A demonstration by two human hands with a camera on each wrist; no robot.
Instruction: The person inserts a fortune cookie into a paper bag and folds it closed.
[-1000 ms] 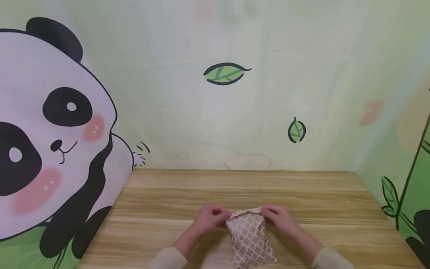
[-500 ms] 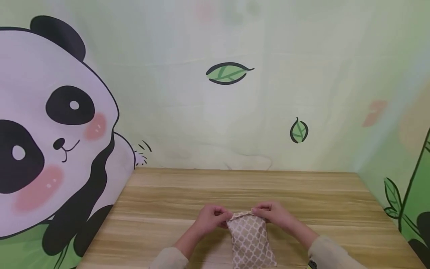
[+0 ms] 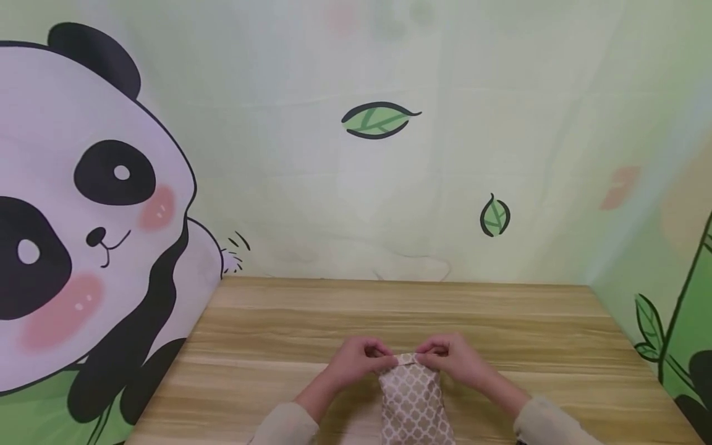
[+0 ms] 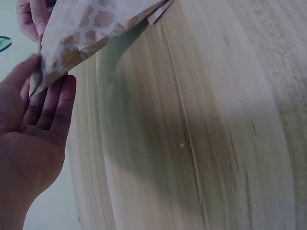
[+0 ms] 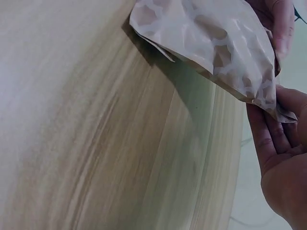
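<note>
A small tan paper bag (image 3: 416, 405) with a white lattice pattern lies low in the head view, its far end folded over into a narrow strip. My left hand (image 3: 358, 361) pinches the left end of that fold between thumb and fingers. At the fold's right side, my right hand (image 3: 453, 358) pinches too, close to the left. In the left wrist view the left hand (image 4: 41, 129) has its thumb over a corner of the bag (image 4: 91, 26), fingers beneath. The right wrist view shows the right hand (image 5: 285, 148) gripping the opposite corner of the creased bag (image 5: 216, 43). The bag's near end is cut off.
A wood-grain table (image 3: 278, 315) carries the bag. Behind it rises a pale green backdrop (image 3: 278, 173) printed with a large panda (image 3: 161, 117) at left and leaves. The backdrop meets the table's far edge and both sides.
The right hand has shifted left along the fold, and the left hand has slid right, so the two are now closer together. The bag's top looks narrower and more folded.
</note>
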